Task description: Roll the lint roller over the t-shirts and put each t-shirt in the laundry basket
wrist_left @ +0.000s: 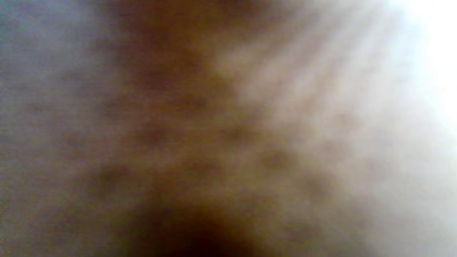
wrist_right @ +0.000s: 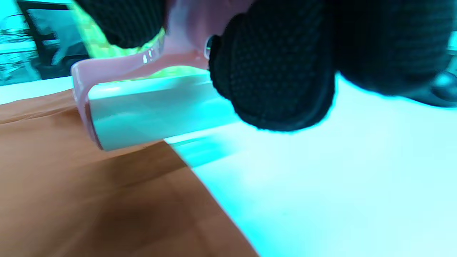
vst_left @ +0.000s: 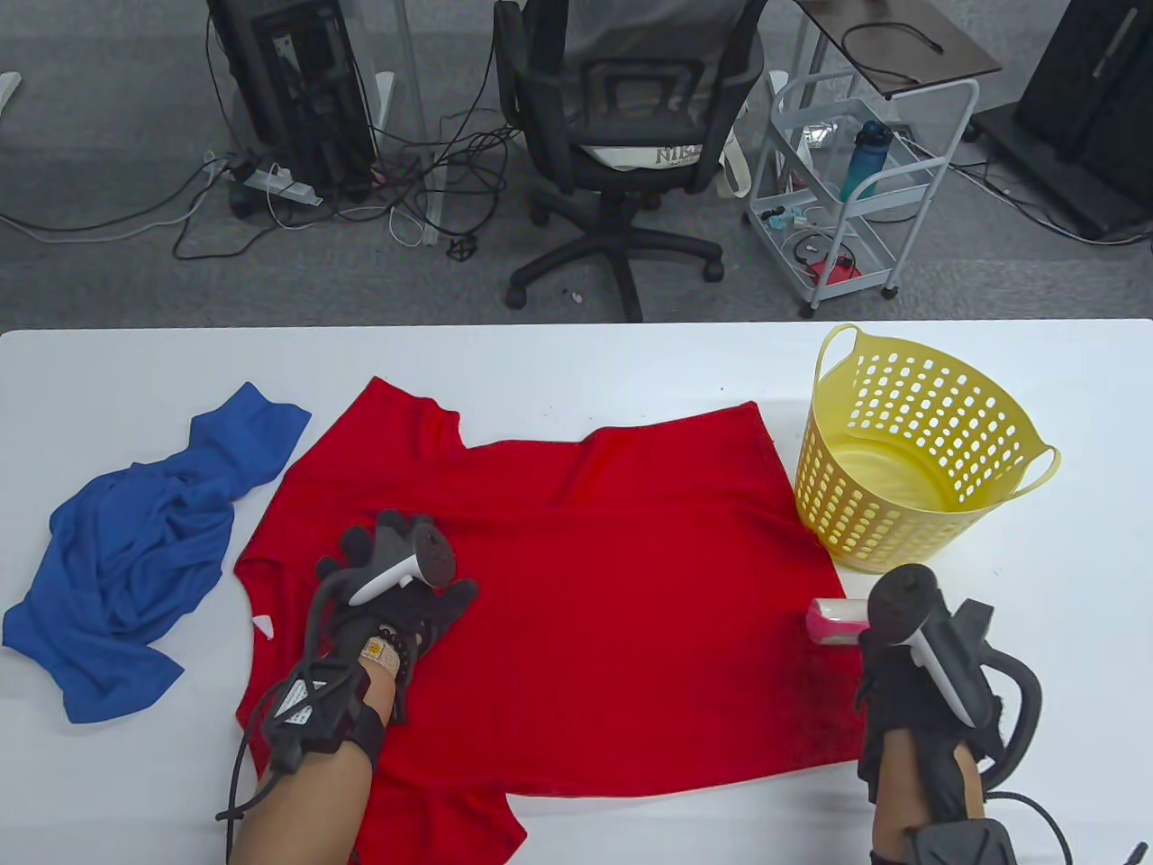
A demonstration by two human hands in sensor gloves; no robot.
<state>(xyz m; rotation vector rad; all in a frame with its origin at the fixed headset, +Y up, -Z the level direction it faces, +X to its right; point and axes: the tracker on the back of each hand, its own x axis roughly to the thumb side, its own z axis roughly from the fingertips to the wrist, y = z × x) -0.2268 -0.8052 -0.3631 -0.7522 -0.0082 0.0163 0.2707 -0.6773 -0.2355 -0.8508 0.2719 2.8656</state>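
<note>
- Red t-shirt spread flat mid-table, collar toward the left, hem toward the right; its near edge sits close to the table's front edge, a sleeve nearly at it.
- Left hand lies flat on the red shirt's left part, fingers spread and straight, pressing the cloth, gripping nothing. Left wrist view is pure blur, tells nothing.
- Right hand at the shirt's right edge, fingers curled round the pink handle of the lint roller. In the right wrist view the roller rests across the cloth edge, one end on the fabric, the other over bare table.
- Yellow laundry basket stands upright on the table's right, just beside the shirt's far right corner, just beyond the roller. Nothing visible inside.
- Blue t-shirt crumpled at the table's left, its sleeve just beside the red shirt's shoulder; cannot tell if they touch.
- Open room: bare white table strip along the far edge behind both shirts, and a bare patch to the right of the right hand and the basket.
- Behind the table: office chair, white wire cart.
</note>
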